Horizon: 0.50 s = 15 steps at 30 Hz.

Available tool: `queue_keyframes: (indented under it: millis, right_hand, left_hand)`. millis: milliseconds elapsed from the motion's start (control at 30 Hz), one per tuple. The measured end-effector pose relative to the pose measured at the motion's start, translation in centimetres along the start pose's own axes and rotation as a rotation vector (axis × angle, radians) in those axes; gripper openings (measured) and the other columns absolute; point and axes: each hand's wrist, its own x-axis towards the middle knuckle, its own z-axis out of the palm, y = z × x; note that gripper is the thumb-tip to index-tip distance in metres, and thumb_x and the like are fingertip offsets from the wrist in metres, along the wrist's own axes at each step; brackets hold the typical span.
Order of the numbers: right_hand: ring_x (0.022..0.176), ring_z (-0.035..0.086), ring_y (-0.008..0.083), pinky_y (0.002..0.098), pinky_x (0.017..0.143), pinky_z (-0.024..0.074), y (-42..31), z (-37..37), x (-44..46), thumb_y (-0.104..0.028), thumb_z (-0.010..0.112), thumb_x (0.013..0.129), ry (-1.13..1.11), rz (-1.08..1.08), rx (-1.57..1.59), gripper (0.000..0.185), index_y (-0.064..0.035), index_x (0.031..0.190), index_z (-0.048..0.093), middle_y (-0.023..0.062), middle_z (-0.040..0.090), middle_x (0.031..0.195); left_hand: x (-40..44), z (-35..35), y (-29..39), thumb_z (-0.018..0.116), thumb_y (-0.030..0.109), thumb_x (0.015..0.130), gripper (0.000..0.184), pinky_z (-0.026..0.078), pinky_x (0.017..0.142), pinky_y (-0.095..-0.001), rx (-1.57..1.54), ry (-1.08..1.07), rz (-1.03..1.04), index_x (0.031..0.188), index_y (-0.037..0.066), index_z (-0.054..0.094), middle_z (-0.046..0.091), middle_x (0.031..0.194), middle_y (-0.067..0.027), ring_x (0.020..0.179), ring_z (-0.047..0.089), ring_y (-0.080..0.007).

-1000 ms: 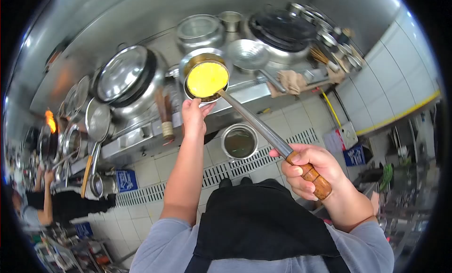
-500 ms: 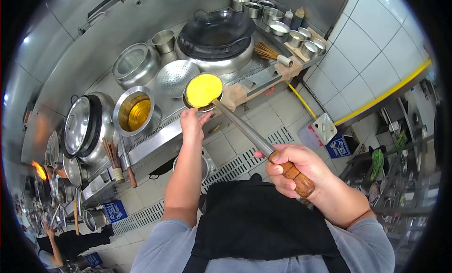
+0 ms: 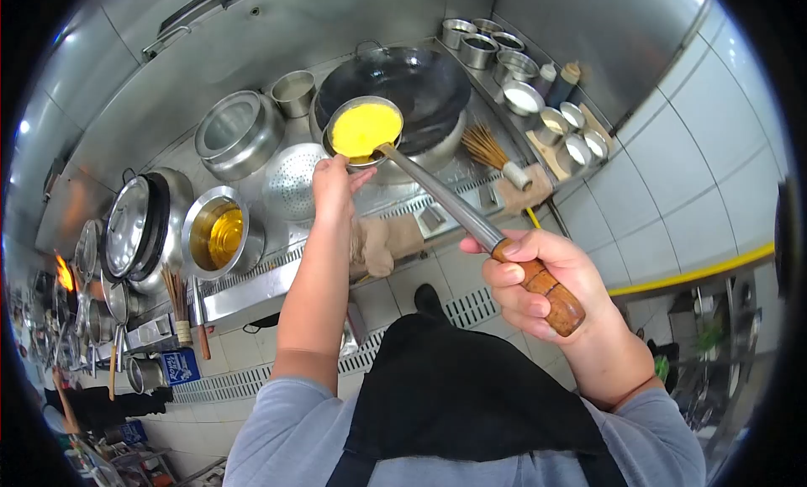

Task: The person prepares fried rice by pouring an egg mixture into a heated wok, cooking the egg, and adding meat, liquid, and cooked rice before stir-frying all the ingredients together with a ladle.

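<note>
My left hand [image 3: 334, 189] grips a metal bowl [image 3: 398, 117] at its near rim, fingers partly hidden beneath it. Bright yellow liquid [image 3: 363, 131], which looks like beaten egg, fills much of the bowl. My right hand [image 3: 542, 281] is wrapped round the wooden handle of a long metal ladle [image 3: 445, 199]. The ladle's far end meets the bowl at the near right side of the yellow liquid; its head is mostly hidden. Behind the bowl is a large dark wok [image 3: 429, 92], and the bowl overlaps its near left edge in view.
Left of the bowl are a perforated strainer [image 3: 292, 184], a pot of golden oil [image 3: 195, 226] and a lidded wok [image 3: 126, 226]. A bamboo brush [image 3: 483, 147] lies on the right near a cloth [image 3: 530, 189]. Seasoning tins [image 3: 551, 127] stand farther right. Flame [image 3: 64, 273] and another person's arm show far left.
My view has shifted and my body has come nearer the stove. The bowl and ladle have moved forward together, from in front of the wok to its near left edge.
</note>
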Motion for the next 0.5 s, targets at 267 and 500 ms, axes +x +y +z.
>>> queue_keyframes:
  millis: [267,500]
  right_hand:
    - [0.046,0.047,0.014,0.0296,0.032,0.0391,-10.5,-0.5,7.3,-0.014,0.046,0.088,-0.054,-0.014,-0.01,0.032,0.0067,0.112,0.048,0.005,0.049,0.071]
    - [0.047,0.046,0.0102,0.0251,0.037,0.0363,-16.9,-4.6,16.4,-0.014,0.05,0.085,0.061,0.009,-0.184,0.024,0.0031,0.101,0.05,0.0027,0.051,0.068]
  left_hand:
    - [7.5,1.3,-0.2,0.044,0.007,0.089,0.017,0.062,0.064,-0.0377,0.019,0.138,0.018,0.096,-0.003,0.033,0.052,0.094,-0.0236,0.073,0.067,-0.0397]
    - [9.2,0.0,-0.4,0.044,0.007,0.089,0.012,0.061,0.062,-0.0366,0.105,0.166,0.047,0.092,0.001,0.034,0.054,0.093,-0.0216,0.071,0.067,-0.0392]
